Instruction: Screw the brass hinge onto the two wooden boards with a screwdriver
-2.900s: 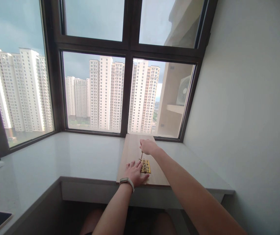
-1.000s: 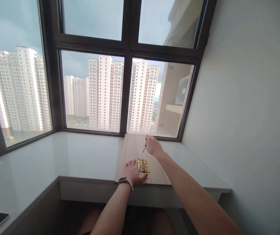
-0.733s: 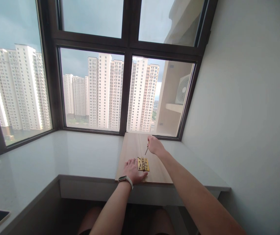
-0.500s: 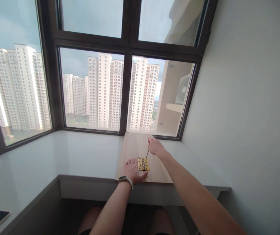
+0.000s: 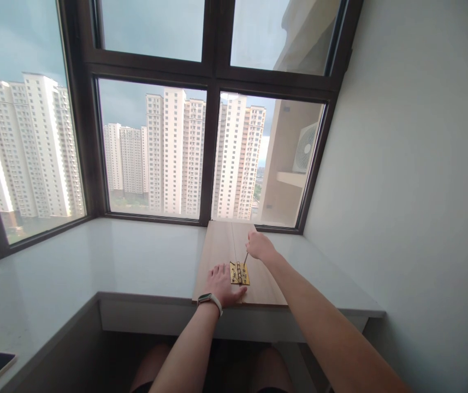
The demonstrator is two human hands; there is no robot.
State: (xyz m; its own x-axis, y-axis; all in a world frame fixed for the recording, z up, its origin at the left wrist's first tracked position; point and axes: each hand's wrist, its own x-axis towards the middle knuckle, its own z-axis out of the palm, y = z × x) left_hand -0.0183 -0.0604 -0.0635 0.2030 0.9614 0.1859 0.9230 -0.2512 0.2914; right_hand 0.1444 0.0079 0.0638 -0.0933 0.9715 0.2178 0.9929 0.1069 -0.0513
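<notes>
a brass-coloured hinge [image 5: 240,273] lies flat just beside the left fingers and just beyond the left thumb, its two rectangular leaves joined by a ridged, rounded barrel, with small dark spots dotting the shiny metal. the left hand [image 5: 221,287] rests palm down, its fingers slightly parted and the thumb stretched well away from them. the right hand [image 5: 259,245] is curled into a fist, its fingers wrapped round a slim tool [image 5: 246,258] (the grip is hidden inside the fist); below those fingers the thin, straight shaft slants down to the hinge's right leaf, though i cannot tell whether the tip touches it. under the left fingers and the hinge is a pale, smooth wooden board [image 5: 220,240], split by a straight seam that runs beneath the hinge. behind the left fingers, a pale band with a dark, glossy face [image 5: 205,298] circles the wrist. farther out, left of the left fingers, stretches a glossy white sill [image 5: 152,251]; beyond both hands' fingers stands a dark brown window frame [image 5: 210,153].
</notes>
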